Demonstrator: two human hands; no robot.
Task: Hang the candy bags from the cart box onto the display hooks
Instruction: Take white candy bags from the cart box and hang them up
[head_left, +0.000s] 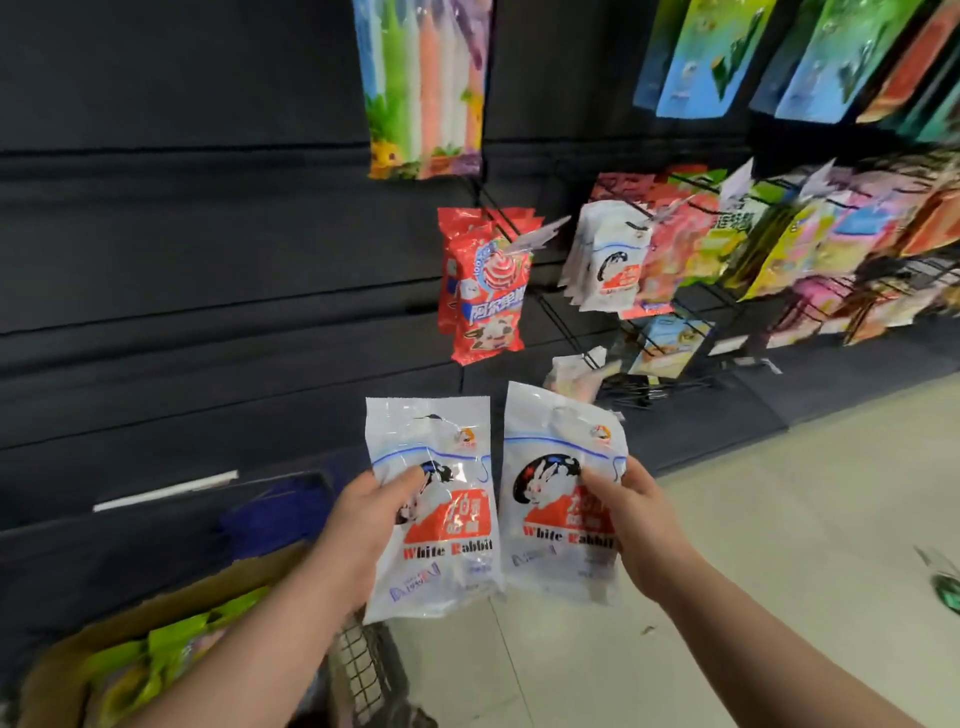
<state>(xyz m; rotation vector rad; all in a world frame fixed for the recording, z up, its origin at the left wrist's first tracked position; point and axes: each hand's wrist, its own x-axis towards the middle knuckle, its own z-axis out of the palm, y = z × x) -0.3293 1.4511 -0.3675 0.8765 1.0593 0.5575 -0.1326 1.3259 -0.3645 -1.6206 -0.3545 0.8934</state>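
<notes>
**Shop floor:** A bag in each hand, tops up. Why hold them that way?

**Me:** My left hand (363, 519) grips one White Rabbit bag (431, 431), thumb curled over the front and fingers behind. My right hand (644, 525) pinches a second White Rabbit bag (556, 431) near its right edge. I hold both around the middle, so the top strips are free for the wire. The first bag has a slot there. I can't make out the second bag's slot.

**Shop floor:** Where are the bags now, and where do they go?

**Me:** Both are in the air, side by side, just beside the cart box (156, 608) and well apart from the display hooks (561, 322) on the black wall. I would aim for the hook up and to the right, where matching white bags (613, 265) already hang.

**Shop floor:** What can be read?

**Me:** "White Rabbit" runs across both fronts, with the W and R in red. Above it is a rabbit on a dark palette and a red panel of Chinese characters, too blurred to read. The red lollipop bags (485, 291) beside the white row show a swirl lollipop, a cartoon cow and Chinese lettering on blue. Green packs (156, 654) are in the box.
</notes>
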